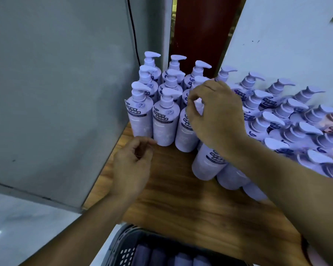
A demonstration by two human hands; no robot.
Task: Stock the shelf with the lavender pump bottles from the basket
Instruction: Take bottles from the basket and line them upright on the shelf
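Pale lavender over the round plastic pump bottles, each banded by a dark navy label with white lettering. Warm brown streaky grain on the flat wooden shelf. Dark grey, grid-perforated, for the plastic basket. Dull grey on the wall panel.

The front bottle whose pump the right hand pinches is smooth lavender plastic with a soft, nearly matt sheen. The lavender pump bottles just left of those fingers and beyond them look the same, with smooth moulded plastic pump heads and printed labels. Under the loosely curled fingers of the left hand, the shelf shows brown wood grain in a dull satin finish. Left of that hand the side panel is matt grey and scuffed. Below both wrists the basket is dark perforated plastic, and the pale floor beside it is glossy.
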